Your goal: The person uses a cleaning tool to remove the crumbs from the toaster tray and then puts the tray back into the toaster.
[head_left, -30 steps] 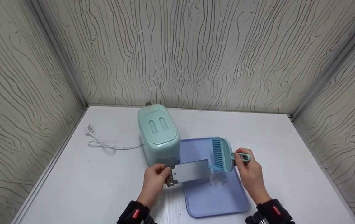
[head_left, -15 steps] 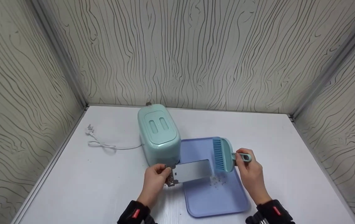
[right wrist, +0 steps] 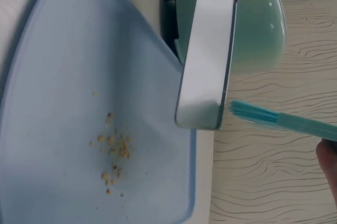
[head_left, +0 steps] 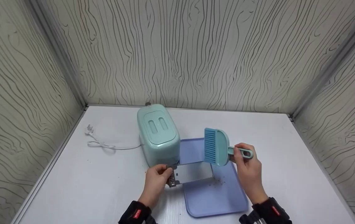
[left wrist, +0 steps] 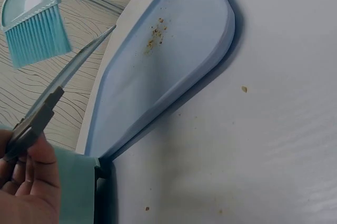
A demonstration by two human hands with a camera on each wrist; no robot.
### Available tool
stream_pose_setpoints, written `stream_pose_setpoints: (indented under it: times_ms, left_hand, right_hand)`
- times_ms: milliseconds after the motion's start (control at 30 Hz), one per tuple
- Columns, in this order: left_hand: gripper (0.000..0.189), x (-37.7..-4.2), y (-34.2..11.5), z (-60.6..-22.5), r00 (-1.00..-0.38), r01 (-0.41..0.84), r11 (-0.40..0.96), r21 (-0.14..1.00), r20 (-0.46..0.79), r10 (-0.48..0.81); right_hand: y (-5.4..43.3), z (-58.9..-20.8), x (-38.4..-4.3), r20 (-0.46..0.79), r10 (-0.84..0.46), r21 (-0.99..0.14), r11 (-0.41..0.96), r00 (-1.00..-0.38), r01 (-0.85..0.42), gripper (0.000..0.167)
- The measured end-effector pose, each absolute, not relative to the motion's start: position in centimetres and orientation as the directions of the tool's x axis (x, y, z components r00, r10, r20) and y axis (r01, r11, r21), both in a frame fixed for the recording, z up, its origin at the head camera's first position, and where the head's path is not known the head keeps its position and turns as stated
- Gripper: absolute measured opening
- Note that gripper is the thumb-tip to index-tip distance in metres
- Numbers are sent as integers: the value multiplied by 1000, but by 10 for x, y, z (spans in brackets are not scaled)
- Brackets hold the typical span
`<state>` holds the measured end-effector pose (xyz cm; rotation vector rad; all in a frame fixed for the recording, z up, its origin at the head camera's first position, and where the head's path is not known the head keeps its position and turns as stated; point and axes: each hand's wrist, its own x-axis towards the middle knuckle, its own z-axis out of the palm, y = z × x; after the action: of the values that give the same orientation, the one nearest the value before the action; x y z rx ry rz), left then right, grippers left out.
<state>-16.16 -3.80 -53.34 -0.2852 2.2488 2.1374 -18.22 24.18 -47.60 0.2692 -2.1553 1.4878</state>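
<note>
My left hand (head_left: 156, 183) pinches the dark end of a flat metal crumb tray (head_left: 194, 173), which reaches out over a blue-lilac plastic tray (head_left: 214, 205). In my right hand (head_left: 248, 174) is the handle of a small teal brush (head_left: 222, 147). Its bristles (left wrist: 39, 37) overlap the far edge of the crumb tray in the head view, while the right wrist view shows them a little apart from its end. Brown crumbs (right wrist: 113, 150) lie scattered on the plastic tray below. The crumb tray's metal surface (right wrist: 206, 50) looks nearly bare.
A mint-green toaster (head_left: 158, 133) with a lidded top stands left of the plastic tray, close against its edge. Its white cord and plug (head_left: 102, 144) lie on the white table (head_left: 102, 186) to the left. Several stray crumbs (left wrist: 244, 89) dot the tabletop. Patterned walls enclose three sides.
The brush has risen off the right end of the crumb tray and shifted left over it, with its broad face turned more upward. The left hand and crumb tray have barely moved.
</note>
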Motion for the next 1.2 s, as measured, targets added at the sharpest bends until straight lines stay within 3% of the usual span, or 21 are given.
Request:
stream_pose_setpoints:
  times_ms: [200,433,900,1200]
  left_hand:
    - [13,-161,-36,-533,-980,-168,27,985,-164,-112]
    - [14,-161,-35,-533,-982,-163,32,986,-159,-97]
    - [13,-162,-32,-532,-983,-149,45,988,-144,-111]
    - [13,-160,-34,-531,-981,-171,-1,985,-170,-95]
  right_hand:
    - [222,-463,-174,538,43,-829,210,-842,-519,16]
    - [199,-460,-165,492,-27,-862,127,-870,-491,15]
    - [186,-471,-160,376,-93,-920,84,-922,-383,18]
    - [195,-481,-165,360,-77,-914,169,-930,-368,18]
